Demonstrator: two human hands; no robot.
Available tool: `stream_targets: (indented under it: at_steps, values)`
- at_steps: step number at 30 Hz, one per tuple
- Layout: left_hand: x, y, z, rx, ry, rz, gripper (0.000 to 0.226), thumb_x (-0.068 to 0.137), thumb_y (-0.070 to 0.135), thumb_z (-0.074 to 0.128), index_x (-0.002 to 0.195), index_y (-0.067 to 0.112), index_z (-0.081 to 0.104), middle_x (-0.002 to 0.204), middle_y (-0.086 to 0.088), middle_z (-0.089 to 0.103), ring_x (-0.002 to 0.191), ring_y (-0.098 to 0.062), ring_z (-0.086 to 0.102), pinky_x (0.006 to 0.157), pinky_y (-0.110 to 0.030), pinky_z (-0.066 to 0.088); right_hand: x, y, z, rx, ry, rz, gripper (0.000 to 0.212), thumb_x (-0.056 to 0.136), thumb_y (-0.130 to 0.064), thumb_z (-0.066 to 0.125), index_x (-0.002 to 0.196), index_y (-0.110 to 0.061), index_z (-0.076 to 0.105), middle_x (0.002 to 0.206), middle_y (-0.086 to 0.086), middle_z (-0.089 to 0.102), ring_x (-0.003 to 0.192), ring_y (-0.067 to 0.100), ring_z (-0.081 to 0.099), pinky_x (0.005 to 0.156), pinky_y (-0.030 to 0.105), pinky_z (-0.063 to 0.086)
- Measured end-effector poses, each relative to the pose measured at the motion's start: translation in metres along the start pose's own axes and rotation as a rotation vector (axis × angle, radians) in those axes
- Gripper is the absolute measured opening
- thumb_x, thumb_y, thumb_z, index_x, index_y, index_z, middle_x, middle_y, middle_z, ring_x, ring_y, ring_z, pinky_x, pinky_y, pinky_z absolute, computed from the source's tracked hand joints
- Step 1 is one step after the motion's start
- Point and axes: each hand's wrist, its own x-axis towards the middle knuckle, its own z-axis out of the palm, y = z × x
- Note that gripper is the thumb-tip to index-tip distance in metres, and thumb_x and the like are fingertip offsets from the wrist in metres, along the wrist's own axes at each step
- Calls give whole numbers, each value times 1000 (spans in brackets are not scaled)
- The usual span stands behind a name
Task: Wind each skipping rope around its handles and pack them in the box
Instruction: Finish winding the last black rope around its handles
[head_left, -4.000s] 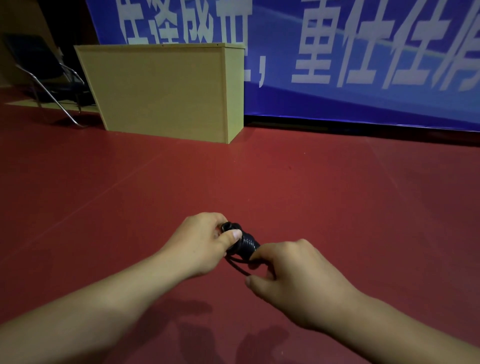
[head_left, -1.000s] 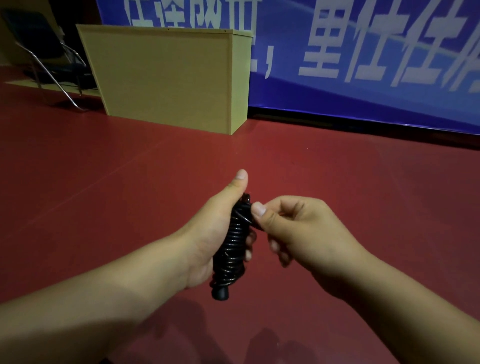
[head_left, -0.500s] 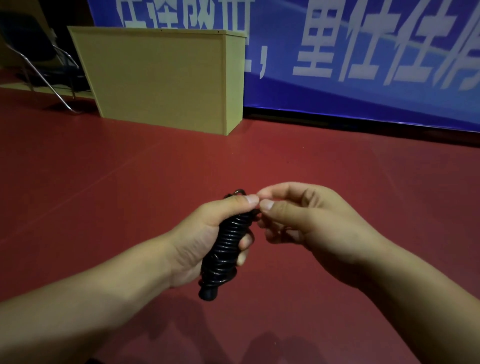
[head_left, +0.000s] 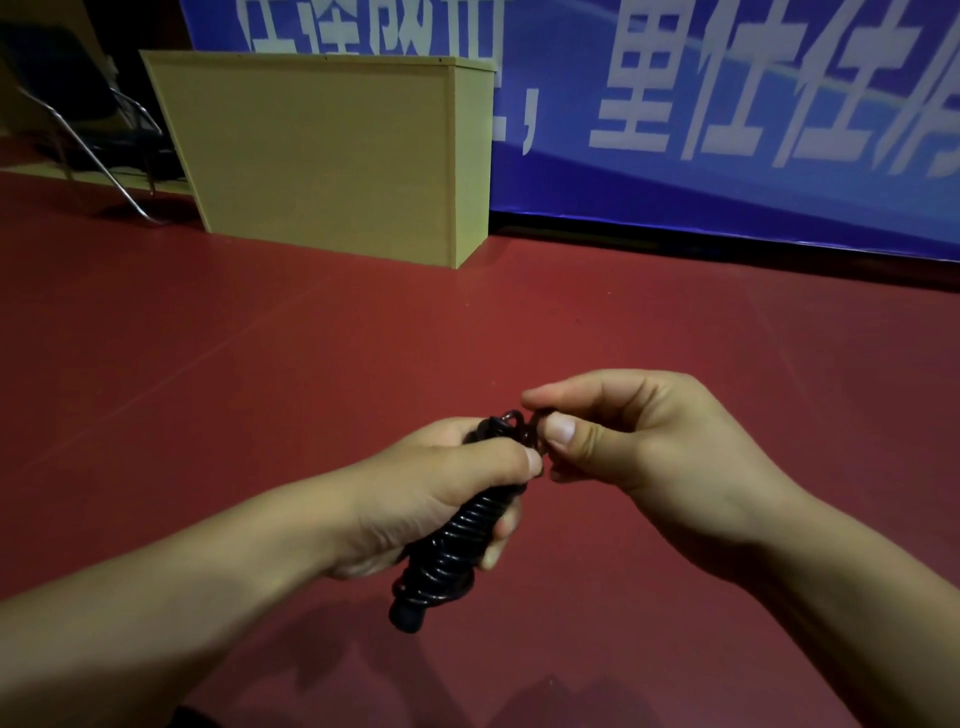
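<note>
A black skipping rope (head_left: 457, 540) is wound in tight coils around its handles, forming one thick bundle. My left hand (head_left: 431, 499) grips the bundle around its upper half, thumb across the coils. The bundle's lower end sticks out below the fist. My right hand (head_left: 623, 436) pinches the loose rope end at the bundle's top between thumb and forefinger. A small loop of rope shows between the two hands. Both hands hover above the red floor (head_left: 260, 389). A tall yellow wooden box (head_left: 332, 156) stands on the floor at the back left.
A blue banner (head_left: 727, 114) with large white characters runs along the back wall. A black chair with metal legs (head_left: 88, 124) stands left of the wooden box.
My left hand has turned the bundle from end-on to nearly upright. My right hand has come up to the bundle's top and now pinches the rope end there.
</note>
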Motion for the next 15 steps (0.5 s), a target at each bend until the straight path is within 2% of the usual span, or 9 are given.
stream_targets:
  at_steps: [3,5,8,10,15]
  values:
    - [0,-1,2,78,1,-16,22,76,32,56,87,14,53,64,-9,57,53,-23,52,52,-28,45,0,1,4,22,-33,57,22,90,4,57,93,-10,74,74,7,70,65,18,63,63,23,54]
    - [0,-2,3,101,13,-10,23,75,33,57,87,14,54,64,-9,57,53,-23,53,53,-28,45,1,1,5,51,-29,93,20,90,5,57,94,-8,72,74,8,69,64,18,63,62,24,55]
    - [-1,-1,2,122,47,41,38,66,42,63,89,13,54,63,-7,58,54,-24,54,56,-30,45,2,-1,6,159,4,140,13,81,1,65,92,-4,68,73,12,70,60,17,64,59,24,55]
    - [0,-1,2,148,79,69,50,61,47,61,92,10,54,63,-5,59,55,-24,55,59,-33,46,2,-1,8,222,27,153,16,72,-6,68,87,-3,70,72,14,69,57,17,63,57,24,56]
    - [0,-1,3,197,121,128,42,62,46,58,88,13,56,62,-3,60,56,-23,56,61,-40,47,2,-1,10,235,37,171,13,67,-13,70,78,-9,75,73,8,70,58,13,63,57,23,54]
